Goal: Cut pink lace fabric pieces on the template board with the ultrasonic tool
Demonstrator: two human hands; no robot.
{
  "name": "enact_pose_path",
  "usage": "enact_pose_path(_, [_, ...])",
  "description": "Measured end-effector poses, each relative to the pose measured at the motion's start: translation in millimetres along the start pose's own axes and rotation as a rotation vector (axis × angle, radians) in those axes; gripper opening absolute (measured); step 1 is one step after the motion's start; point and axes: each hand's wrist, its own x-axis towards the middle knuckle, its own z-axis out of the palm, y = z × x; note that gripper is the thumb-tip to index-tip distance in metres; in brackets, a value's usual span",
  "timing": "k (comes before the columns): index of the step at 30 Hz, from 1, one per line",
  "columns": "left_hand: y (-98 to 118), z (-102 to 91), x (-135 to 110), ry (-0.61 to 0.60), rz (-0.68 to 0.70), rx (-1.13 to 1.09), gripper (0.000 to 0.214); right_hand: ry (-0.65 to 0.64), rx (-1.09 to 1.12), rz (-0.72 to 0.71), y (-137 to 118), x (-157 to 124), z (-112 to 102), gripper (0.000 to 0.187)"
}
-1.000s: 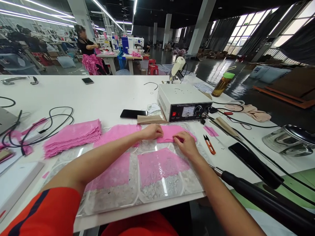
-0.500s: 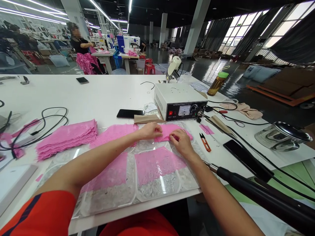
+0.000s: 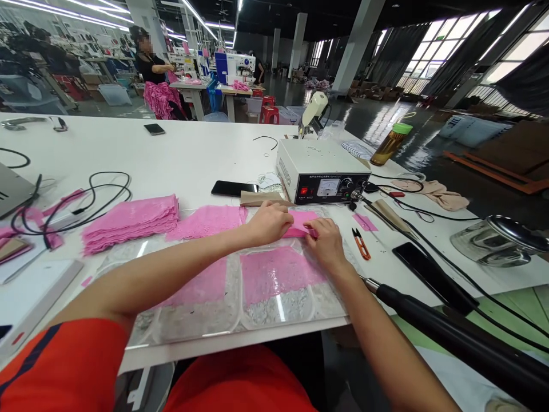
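Observation:
Just in front of the control box, a small pink fabric piece [image 3: 302,216] lies between my hands. My left hand [image 3: 269,223] has its fingers curled closed at the fabric's left side. On the other side, my right hand [image 3: 326,243] pinches the near right edge, which is lifted a little. Nearer to me, a single pink fabric panel [image 3: 278,272] lies flat on the clear plastic-covered board [image 3: 197,329]. Another pink panel [image 3: 201,283] is partly under my left forearm. To the left are a thick stack of pink fabric [image 3: 131,223] and a lower pink pile [image 3: 210,221].
A white control box [image 3: 323,171] stands at the back. Orange thread snips [image 3: 361,245], a black phone [image 3: 234,188] and a glass pot [image 3: 500,243] lie around. A black-handled tool [image 3: 412,309] with a cable extends beside my right forearm. Black cables [image 3: 92,189] coil at left.
My right hand now raises the near edge of the pink fabric piece. My left hand has closed in at its left side. The camera view has shifted slightly.

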Motion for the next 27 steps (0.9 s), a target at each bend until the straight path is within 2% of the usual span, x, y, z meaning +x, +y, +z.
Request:
enact_pose_path(3, [2, -13.0, -32, -0.061, 0.062, -0.028, 0.023, -0.045, -0.018, -0.046, -9, -17, -12, 0.018])
enact_pose_path(5, [6, -15.8, -60, -0.105, 0.111, -0.05, 0.022, -0.084, -0.038, -0.158, -17, -33, -21, 0.019])
enact_pose_path(8, [16, -11.0, -98, -0.143, 0.198, -0.057, 0.022, -0.118, -0.077, -0.364, -24, -58, -28, 0.023])
enact_pose_path(11, [26, -0.9, -120, -0.165, 0.215, -0.027, 0.019, -0.135, -0.083, -0.476, -25, -73, -31, 0.026])
enact_pose_path(14, [31, 7.0, -126, -0.151, 0.233, 0.017, 0.016, -0.196, -0.042, -0.475, -22, -77, -36, 0.029])
enact_pose_path(19, [35, 9.4, -127, -0.112, 0.241, 0.024, 0.011, -0.398, 0.132, -0.323, -18, -76, -57, 0.043])
enact_pose_path(21, [35, 8.4, -128, -0.118, 0.229, 0.021, 0.013, -0.385, 0.192, -0.281, -16, -77, -61, 0.037])
enact_pose_path(23, [36, 7.5, -128, -0.129, 0.218, 0.017, 0.014, -0.316, 0.207, -0.266, -16, -76, -61, 0.029])
enact_pose_path(27, [37, 6.6, -129, -0.147, 0.195, 0.01, 0.017, -0.278, 0.126, -0.315, -22, -74, -54, 0.019])
